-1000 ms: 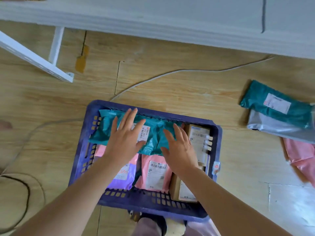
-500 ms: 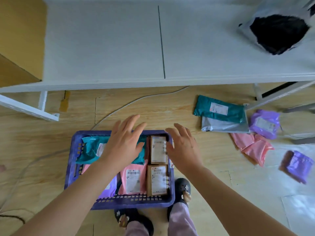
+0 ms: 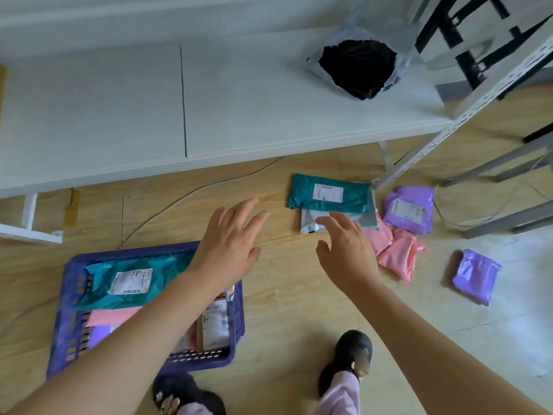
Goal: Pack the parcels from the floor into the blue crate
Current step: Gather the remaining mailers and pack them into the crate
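Teal plastic mailer (image 3: pixel 167 274) lies in the blue plastic crate (image 3: pixel 68 274); we have swung left hand (image 3: pixel 230 241) and right hand (image 3: pixel 348 253), both spread empty, toward the teal labelled floor parcel (image 3: pixel 353 196), mid-right.

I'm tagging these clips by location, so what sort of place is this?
Likely a small parcel sorting or stock room: labelled parcels lie loose on the floor, more fill a blue crate, and a slotted metal rack stands beside a white table.
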